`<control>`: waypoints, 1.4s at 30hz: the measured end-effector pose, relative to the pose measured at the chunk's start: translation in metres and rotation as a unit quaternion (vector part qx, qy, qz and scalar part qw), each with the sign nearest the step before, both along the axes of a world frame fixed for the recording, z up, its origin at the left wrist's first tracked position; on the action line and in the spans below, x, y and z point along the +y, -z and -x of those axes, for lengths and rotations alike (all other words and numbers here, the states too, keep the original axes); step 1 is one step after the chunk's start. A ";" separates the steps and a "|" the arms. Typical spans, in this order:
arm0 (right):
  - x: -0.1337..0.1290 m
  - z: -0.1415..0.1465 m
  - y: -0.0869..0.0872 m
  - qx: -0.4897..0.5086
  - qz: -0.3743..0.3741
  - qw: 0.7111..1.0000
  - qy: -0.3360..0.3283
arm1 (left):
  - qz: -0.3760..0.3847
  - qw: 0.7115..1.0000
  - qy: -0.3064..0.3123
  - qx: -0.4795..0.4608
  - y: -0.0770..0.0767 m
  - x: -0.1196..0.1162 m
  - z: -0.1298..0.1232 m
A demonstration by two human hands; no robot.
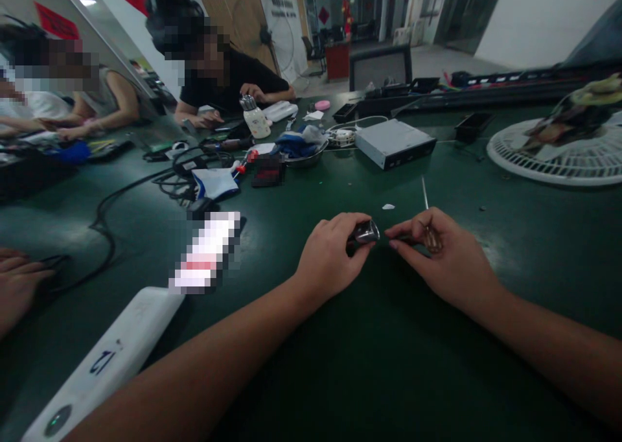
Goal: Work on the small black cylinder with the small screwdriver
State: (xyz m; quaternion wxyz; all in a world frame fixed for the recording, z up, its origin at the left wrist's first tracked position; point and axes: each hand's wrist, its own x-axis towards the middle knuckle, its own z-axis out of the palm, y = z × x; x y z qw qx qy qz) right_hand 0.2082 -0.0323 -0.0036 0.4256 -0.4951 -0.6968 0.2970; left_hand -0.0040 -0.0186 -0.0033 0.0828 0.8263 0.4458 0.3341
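Note:
My left hand (330,254) is closed round a small dark object with a shiny metallic end (368,232), which points to the right. Its kind I cannot make out, since my fingers cover most of it. Just to the right, my right hand (449,254) is closed on a screwdriver (424,193). Its thin shaft points up and away, and its handle is tucked in the curled fingers. The right thumb and forefinger come close together near the shiny end, a small gap away. Whether they pinch something tiny cannot be seen. A small white scrap (388,207) lies beyond both hands.
A phone (207,251) and a long white device (109,358) lie left of my left forearm. Farther back are a metal drive box (393,142), a bowl (304,159) with blue cloth, cables and a white fan grille (558,163). Co-workers sit across and left.

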 end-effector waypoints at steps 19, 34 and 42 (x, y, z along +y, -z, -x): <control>-0.004 0.006 -0.002 0.157 -0.003 0.986 -0.055 | -0.001 0.998 0.047 0.030 -0.002 -0.002 0.000; -0.005 0.006 -0.001 0.193 -0.010 0.980 -0.038 | 0.006 0.995 0.091 0.040 -0.005 -0.002 -0.001; -0.007 0.006 -0.003 0.185 -0.010 0.981 -0.063 | -0.002 0.996 0.087 0.030 -0.005 -0.003 0.000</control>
